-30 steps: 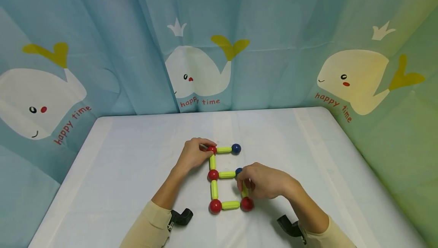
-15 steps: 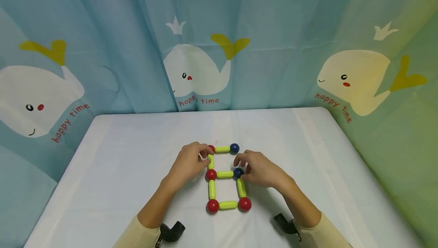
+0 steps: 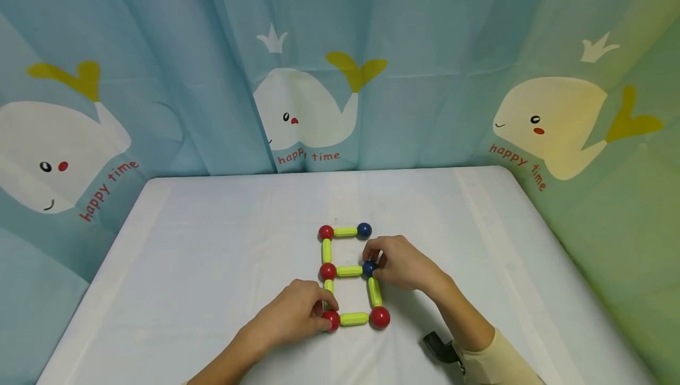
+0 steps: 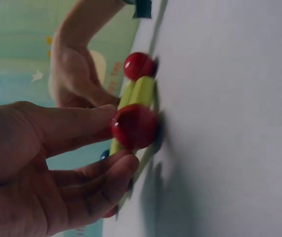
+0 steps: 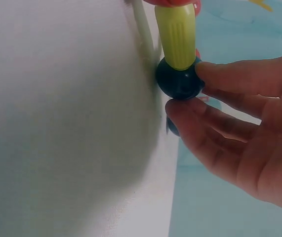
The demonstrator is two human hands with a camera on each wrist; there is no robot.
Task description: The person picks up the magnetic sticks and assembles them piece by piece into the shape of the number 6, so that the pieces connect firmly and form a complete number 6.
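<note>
Yellow-green rods and red and blue balls lie joined on the table in a figure like a 6. My left hand [image 3: 297,312] pinches the near-left red ball [image 4: 136,127] between thumb and fingers. At the middle right, the right hand [image 3: 406,264] holds a blue ball [image 5: 178,84] by thumb and fingertips. A yellow-green rod [image 3: 375,292] runs from that ball to the near-right red ball [image 3: 379,317]. Another rod [image 3: 349,271] joins it to the middle-left red ball [image 3: 328,271]. Farther back, a rod [image 3: 346,232] links the far-left red ball [image 3: 326,232] and a second blue ball [image 3: 364,230].
The figure lies flat on a white-covered table [image 3: 212,225]. A blue-green curtain [image 3: 435,31] with whale prints hangs behind and beside it. Near the right cuff sits a black wrist device [image 3: 442,348].
My left hand has left the far-left red ball and come toward me to the near-left one. The right hand has shifted from the near-right rod up to the middle blue ball.
</note>
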